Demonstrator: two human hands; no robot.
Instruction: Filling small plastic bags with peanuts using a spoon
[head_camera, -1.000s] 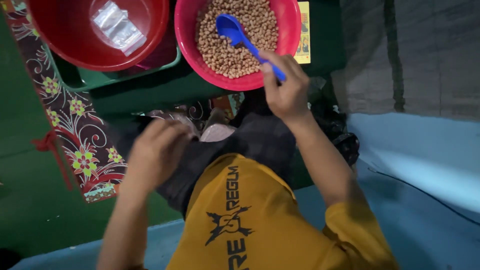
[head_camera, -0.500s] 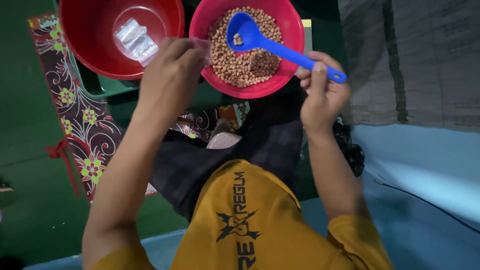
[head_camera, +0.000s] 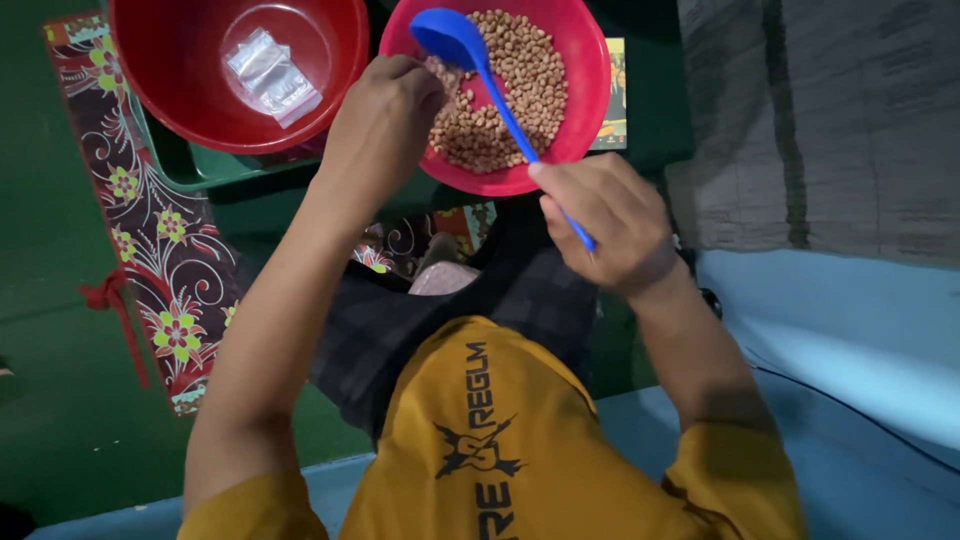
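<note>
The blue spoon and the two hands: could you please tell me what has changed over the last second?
The left hand rose from the lap to the pink bowl. The blue spoon, kept in the right hand, swung left over the peanuts. The red bowl stayed put.

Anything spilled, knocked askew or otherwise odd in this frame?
Nothing stands out. The peanuts all sit inside the pink bowl, the right hand holds the blue scoop above them, and the left hand rests at the bowl's rim.

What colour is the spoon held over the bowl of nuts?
The spoon is bright blue, seen clearly in the head view, held by the right hand.
</note>
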